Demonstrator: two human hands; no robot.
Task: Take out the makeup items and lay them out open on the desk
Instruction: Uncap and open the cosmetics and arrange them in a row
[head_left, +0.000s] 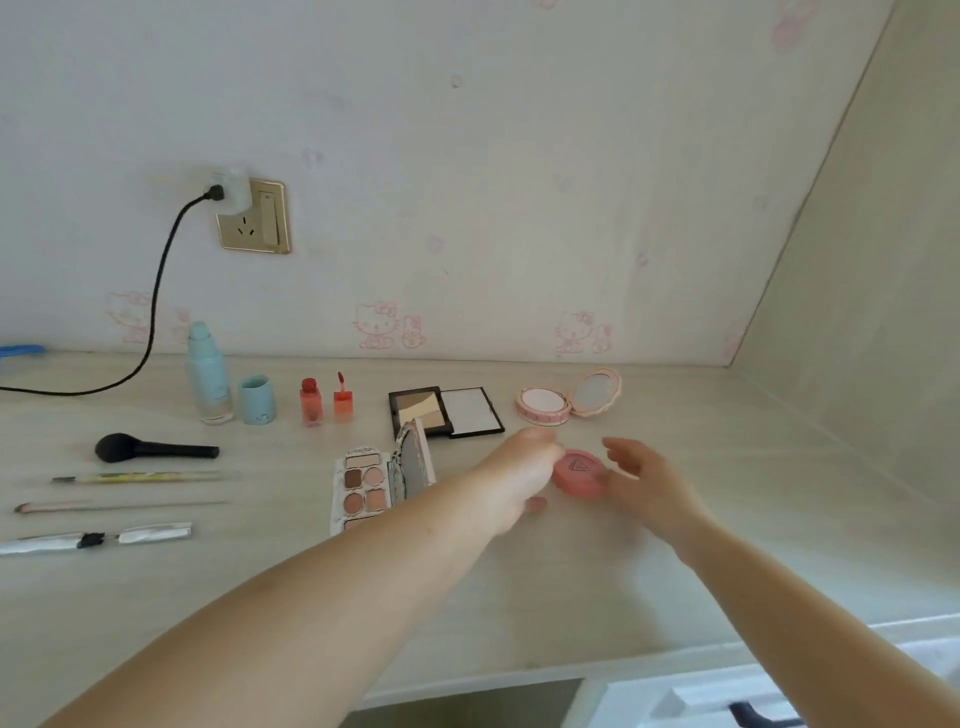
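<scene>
Round pink compact (578, 474) lying shut on the table (675, 571), between both hands, just right of the open eyeshadow palette (365, 487) and in front of the open black palette (445, 411). Left hand (519, 478) curled at its left edge, fingers (543, 439) bent onto it; right hand (641, 475) just beside, fingers (621, 452) spread, blurred, gripping nothing

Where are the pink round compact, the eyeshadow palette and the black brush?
pink round compact (577, 474), head view, on its closed lid.
eyeshadow palette (362, 489), head view, on the pans.
black brush (117, 448), head view, on the bristle head.
</scene>
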